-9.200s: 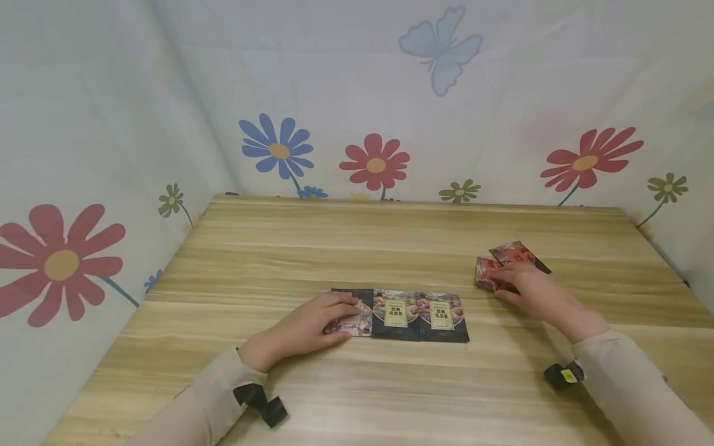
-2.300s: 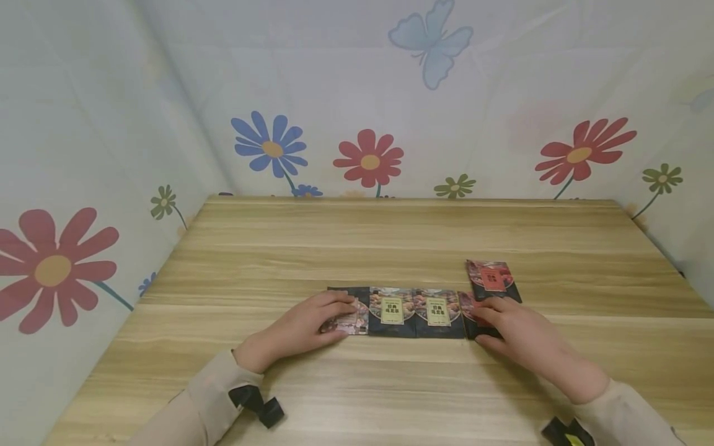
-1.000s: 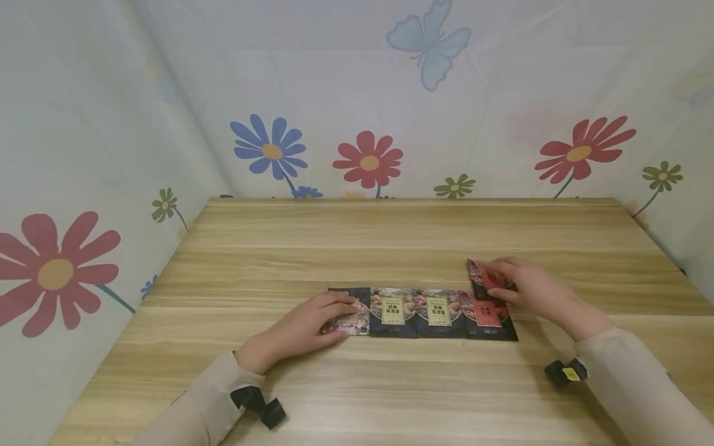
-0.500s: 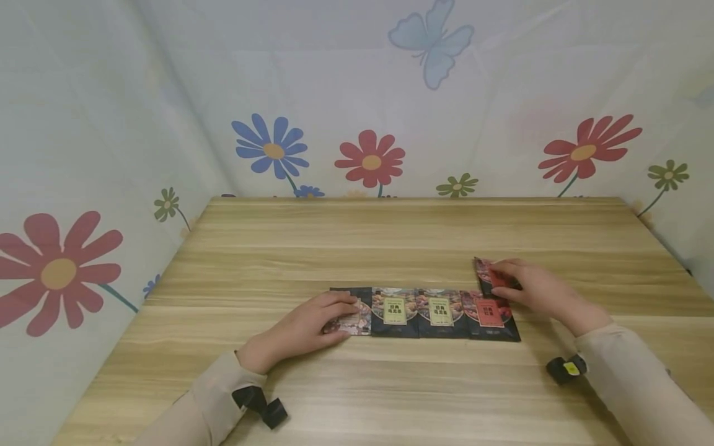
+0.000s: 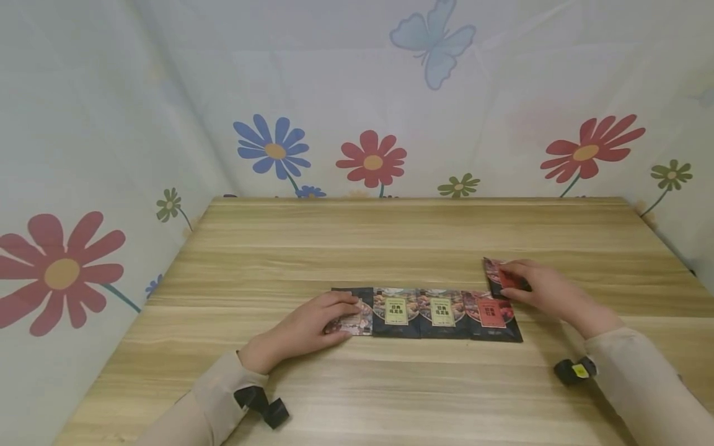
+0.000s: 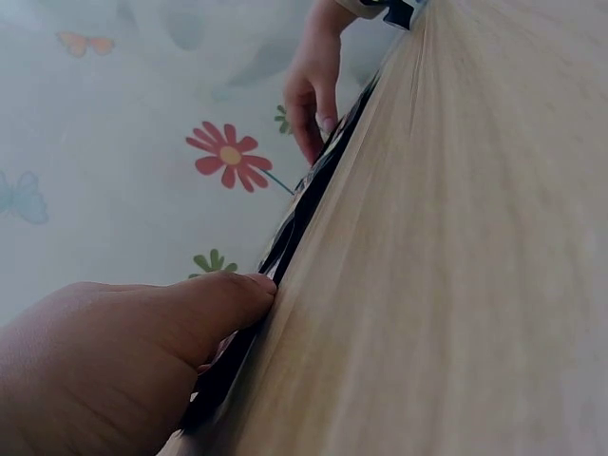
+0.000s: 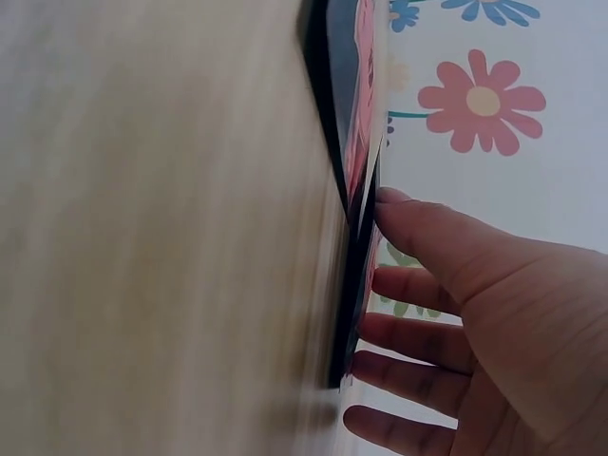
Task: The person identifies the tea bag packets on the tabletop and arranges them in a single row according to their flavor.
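Note:
In the head view my left hand (image 5: 304,322) rests on the leftmost sachet (image 5: 357,294), hiding part of it. Beside that one, two dark sachets with yellow-green labels, a near one (image 5: 396,313) and a farther one (image 5: 443,313), lie in a row. A red-labelled sachet (image 5: 493,319) forms the row's right end. My right hand (image 5: 549,297) touches another red-labelled sachet (image 5: 493,277) just behind it, covering its right part. In the right wrist view, thumb and fingertips press on the face of this sachet (image 7: 356,271). The left thumb (image 6: 228,299) lies against a sachet edge in the left wrist view.
The sachets lie on a wood-grain table (image 5: 346,241). A flower-printed cloth (image 5: 502,93) hangs at its back and sides. Black wrist cameras, one on the left (image 5: 273,412) and one on the right (image 5: 571,371), sit below the sleeves.
Earlier, the right hand brought a red-labelled sachet to the row's right end. It then moved to the other red-labelled sachet and slid it slightly rightward. The left hand has stayed put.

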Demonstrator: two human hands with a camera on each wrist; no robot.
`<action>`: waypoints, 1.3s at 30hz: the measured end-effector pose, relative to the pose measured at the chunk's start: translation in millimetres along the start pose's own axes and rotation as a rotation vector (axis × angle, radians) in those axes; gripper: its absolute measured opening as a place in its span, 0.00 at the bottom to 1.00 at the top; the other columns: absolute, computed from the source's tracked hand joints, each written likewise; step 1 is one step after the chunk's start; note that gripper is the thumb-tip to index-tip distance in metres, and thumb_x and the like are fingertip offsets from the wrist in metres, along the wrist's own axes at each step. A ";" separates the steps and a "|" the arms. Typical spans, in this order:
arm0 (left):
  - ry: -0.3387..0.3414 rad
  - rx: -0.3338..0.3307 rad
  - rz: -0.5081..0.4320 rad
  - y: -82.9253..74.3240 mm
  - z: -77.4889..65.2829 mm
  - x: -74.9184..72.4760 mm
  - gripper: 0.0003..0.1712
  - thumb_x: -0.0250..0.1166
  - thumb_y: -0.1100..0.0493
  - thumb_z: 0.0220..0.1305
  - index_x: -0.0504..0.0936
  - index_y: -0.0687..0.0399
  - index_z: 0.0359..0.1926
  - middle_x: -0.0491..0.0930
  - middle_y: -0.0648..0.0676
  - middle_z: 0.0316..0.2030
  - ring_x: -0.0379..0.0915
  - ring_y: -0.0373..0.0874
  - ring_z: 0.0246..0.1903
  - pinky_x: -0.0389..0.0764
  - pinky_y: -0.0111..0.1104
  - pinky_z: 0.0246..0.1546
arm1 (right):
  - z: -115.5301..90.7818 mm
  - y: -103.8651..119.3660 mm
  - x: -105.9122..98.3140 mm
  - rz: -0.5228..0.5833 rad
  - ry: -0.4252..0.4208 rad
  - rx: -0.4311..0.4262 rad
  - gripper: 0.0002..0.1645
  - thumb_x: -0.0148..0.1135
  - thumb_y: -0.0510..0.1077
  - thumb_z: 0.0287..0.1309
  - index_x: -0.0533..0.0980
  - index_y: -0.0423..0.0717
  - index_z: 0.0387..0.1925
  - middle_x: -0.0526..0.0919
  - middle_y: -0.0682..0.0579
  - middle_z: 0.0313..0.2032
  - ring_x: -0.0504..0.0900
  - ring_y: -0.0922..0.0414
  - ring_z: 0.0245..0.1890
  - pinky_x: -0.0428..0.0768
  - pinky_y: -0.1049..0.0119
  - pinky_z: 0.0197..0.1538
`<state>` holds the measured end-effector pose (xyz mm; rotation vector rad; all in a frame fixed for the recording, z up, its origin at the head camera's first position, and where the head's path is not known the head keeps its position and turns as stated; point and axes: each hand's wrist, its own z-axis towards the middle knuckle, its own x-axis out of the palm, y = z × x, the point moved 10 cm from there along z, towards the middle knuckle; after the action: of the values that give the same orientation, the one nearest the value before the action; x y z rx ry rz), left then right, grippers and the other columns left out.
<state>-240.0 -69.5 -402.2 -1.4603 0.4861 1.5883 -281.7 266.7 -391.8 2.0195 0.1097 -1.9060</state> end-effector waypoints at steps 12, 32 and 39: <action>-0.009 0.016 0.015 -2.4 0.1 -1.0 0.26 0.65 0.49 0.61 0.77 0.52 0.58 0.74 0.54 0.61 0.69 0.50 0.62 0.70 0.43 0.66 | -9.5 -13.7 1.1 -0.005 0.001 0.012 0.36 0.65 0.54 0.58 0.71 0.35 0.61 0.73 0.28 0.58 0.73 0.32 0.57 0.72 0.35 0.58; 0.009 -0.003 0.006 -1.0 0.6 0.6 0.26 0.64 0.48 0.62 0.76 0.51 0.59 0.73 0.53 0.62 0.68 0.50 0.63 0.70 0.43 0.66 | -39.0 -20.0 -1.1 -0.026 -0.039 -0.001 0.37 0.70 0.53 0.52 0.73 0.34 0.57 0.76 0.28 0.54 0.75 0.32 0.53 0.75 0.35 0.53; 0.007 -0.009 0.000 -1.0 0.0 -0.9 0.26 0.64 0.48 0.62 0.76 0.52 0.59 0.73 0.53 0.62 0.68 0.49 0.63 0.70 0.43 0.66 | -44.9 -16.9 -1.3 -0.031 -0.053 -0.009 0.36 0.70 0.51 0.50 0.74 0.33 0.56 0.77 0.29 0.53 0.76 0.32 0.53 0.74 0.36 0.54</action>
<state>-239.3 -69.3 -401.1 -1.4731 0.4835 1.5877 -244.2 296.6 -392.8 1.9716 0.1361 -1.9725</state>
